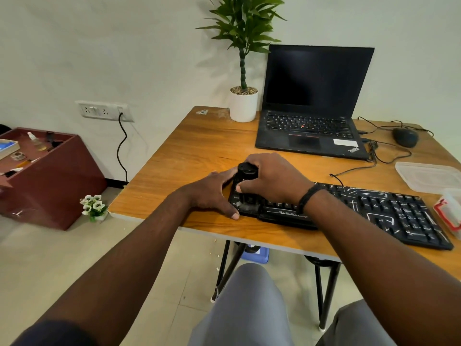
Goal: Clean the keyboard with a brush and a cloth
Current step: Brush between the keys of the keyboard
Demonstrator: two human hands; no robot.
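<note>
A: Brushing, by the look of it. The right hand [270, 179] grips a black brush [245, 182], bristles down on the left end of the keyboard [389, 211], which lies along the table's [199, 146] front edge.

B: And the left hand [212, 193]?

A: Flat, fingers straight, bracing that left end. White debris covers the right keys, so the next strokes probably need to work rightward. No cloth is visible.

even, soft indoor light, fairly bright, no hard glare. faint shadows lie under the hands on the table [199, 146]. wide-angle bending curves the edges; the brush [245, 186] bristles look smeared, and corners go soft.
</note>
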